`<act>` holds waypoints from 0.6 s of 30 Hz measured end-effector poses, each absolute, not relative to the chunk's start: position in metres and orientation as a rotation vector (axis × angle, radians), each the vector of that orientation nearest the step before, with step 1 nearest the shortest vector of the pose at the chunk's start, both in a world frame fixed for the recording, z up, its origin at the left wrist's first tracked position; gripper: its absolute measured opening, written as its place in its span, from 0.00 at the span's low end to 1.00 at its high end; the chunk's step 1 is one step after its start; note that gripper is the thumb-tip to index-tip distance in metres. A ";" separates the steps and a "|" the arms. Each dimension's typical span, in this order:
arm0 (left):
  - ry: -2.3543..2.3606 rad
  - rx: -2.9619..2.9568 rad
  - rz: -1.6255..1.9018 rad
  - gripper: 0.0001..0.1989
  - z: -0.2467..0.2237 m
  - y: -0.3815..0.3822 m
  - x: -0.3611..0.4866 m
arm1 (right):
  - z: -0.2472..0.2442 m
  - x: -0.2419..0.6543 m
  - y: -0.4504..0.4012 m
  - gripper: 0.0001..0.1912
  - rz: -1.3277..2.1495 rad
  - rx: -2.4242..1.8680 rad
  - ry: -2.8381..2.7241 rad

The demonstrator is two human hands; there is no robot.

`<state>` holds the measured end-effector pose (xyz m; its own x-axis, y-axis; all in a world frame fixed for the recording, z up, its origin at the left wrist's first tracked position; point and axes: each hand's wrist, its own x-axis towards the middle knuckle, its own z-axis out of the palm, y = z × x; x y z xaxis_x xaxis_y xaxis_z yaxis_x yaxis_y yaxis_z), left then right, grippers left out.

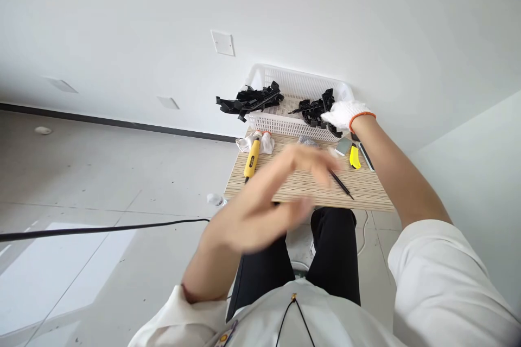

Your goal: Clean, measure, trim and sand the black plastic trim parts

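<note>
My left hand is bare and blurred by motion. It hovers in front of the tabletop with thumb and fingers apart and nothing between them. My right hand wears a white knit glove with an orange cuff. It is at the right end of a white plastic basket, its fingers closed against a black plastic part; the fingertips are partly hidden. Another bundle of black plastic parts rests across the basket's left end and sticks out over its side. Below my left fingers lies a thin black pen-like tool.
On the wooden table are a yellow-handled tool with a cord, white gloves, a yellow cutter and a grey piece. A wall stands directly behind the basket. A black cable runs left.
</note>
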<state>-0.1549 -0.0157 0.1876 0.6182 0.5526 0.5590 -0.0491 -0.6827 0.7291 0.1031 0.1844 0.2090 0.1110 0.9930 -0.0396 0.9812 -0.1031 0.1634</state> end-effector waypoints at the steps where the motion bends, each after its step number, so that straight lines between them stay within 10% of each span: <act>1: 0.418 2.098 1.121 0.10 0.187 0.013 -0.144 | 0.205 0.103 0.183 0.34 0.057 2.170 2.003; 12: 1.552 2.400 0.255 0.20 0.125 0.263 -0.057 | 0.174 0.122 0.116 0.40 -0.030 2.141 2.248; 18: 1.571 2.462 0.218 0.16 0.141 0.273 -0.046 | 0.145 0.127 0.123 0.21 0.281 2.254 2.390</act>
<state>-0.0460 0.2732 0.1408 0.4197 0.9076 0.0101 0.8762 -0.4081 0.2565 0.1272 0.1232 0.1447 -0.0589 0.9719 0.2280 0.9983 0.0566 0.0167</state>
